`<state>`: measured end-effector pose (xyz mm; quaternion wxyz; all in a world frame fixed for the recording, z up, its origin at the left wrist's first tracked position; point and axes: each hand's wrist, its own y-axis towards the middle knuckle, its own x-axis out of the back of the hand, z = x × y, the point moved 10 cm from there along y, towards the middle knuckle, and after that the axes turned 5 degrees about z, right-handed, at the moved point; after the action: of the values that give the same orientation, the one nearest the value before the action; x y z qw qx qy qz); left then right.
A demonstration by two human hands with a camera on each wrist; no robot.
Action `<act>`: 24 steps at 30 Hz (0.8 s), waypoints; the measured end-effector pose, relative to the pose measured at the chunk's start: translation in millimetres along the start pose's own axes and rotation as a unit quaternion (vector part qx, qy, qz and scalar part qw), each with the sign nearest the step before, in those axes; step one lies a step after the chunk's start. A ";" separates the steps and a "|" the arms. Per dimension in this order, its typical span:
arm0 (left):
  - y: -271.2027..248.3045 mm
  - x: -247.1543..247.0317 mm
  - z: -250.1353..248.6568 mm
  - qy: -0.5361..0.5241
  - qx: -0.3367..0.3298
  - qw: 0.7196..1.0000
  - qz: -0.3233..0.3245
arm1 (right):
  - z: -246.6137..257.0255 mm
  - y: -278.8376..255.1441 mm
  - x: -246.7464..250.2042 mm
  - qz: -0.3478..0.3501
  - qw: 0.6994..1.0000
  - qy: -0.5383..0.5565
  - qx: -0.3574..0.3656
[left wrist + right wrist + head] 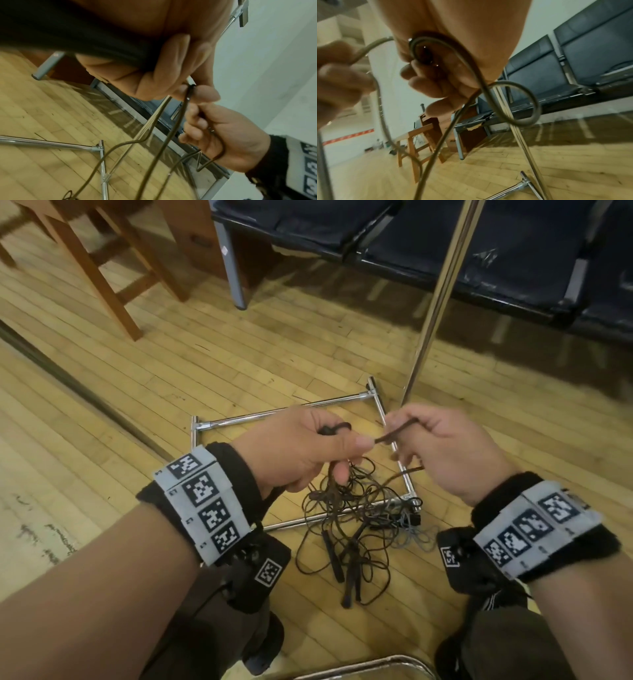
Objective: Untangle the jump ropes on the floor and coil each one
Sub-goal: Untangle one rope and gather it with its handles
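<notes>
- Head view: the left hand (301,450) and right hand (442,446), mid-frame, each have fingers curled, pinching a brown jump rope (387,436) stretched between them. Below them, the tangled ropes (346,518) lie on the wooden floor (239,354), over a chrome frame (267,416).
- Left wrist view: the rope (150,135) hangs from the curled fingers (175,65) toward the lower left.
- Right wrist view: the right hand's fingers (426,82) curl around a loop of rope (522,102), centre frame; dark seats (573,56) at right.
</notes>
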<state>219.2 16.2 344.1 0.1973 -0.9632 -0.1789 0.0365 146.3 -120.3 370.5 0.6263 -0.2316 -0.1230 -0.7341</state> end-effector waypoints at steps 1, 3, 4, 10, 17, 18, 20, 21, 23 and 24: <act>-0.4 -0.3 3.0 0.002 0.008 1.000 0.008 | -4.3 -1.8 12.1 -0.030 0.999 0.033 -0.011; -1.1 1.7 10.9 0.029 0.030 0.999 0.013 | -17.3 -8.2 36.2 -0.091 0.992 0.072 -0.044; -1.7 5.2 14.6 0.069 0.043 0.997 0.005 | -27.8 -12.5 50.7 -0.131 0.985 0.083 -0.070; -8.0 30.3 21.3 0.300 0.073 0.947 -0.088 | -99.0 -27.6 100.0 -0.164 0.948 -0.029 -0.271; 0.8 20.3 5.3 0.207 0.029 0.973 -0.097 | -67.7 -4.2 24.0 0.072 0.956 -0.225 -0.173; 3.2 18.7 4.6 0.214 0.031 0.972 -0.097 | -54.8 -0.4 24.7 0.054 0.965 -0.221 -0.131; 8.5 11.0 6.4 0.229 0.043 0.969 -0.078 | -29.6 2.3 16.3 0.036 0.976 -0.211 -0.047; 11.2 3.7 8.3 0.222 0.046 0.972 -0.054 | -19.3 1.1 8.3 0.040 0.981 -0.192 -0.015; 14.0 -13.6 10.4 0.179 0.044 0.983 0.005 | -8.4 -2.8 -8.8 0.073 0.984 -0.158 0.018; 14.4 -19.3 10.1 0.152 0.039 0.987 0.025 | -7.9 -4.3 -15.5 0.093 0.983 -0.157 0.023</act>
<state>204.5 0.7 329.1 0.2588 -0.9533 -0.1212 -0.0981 142.4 -109.9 356.5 0.6699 -0.3395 -0.2149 -0.6244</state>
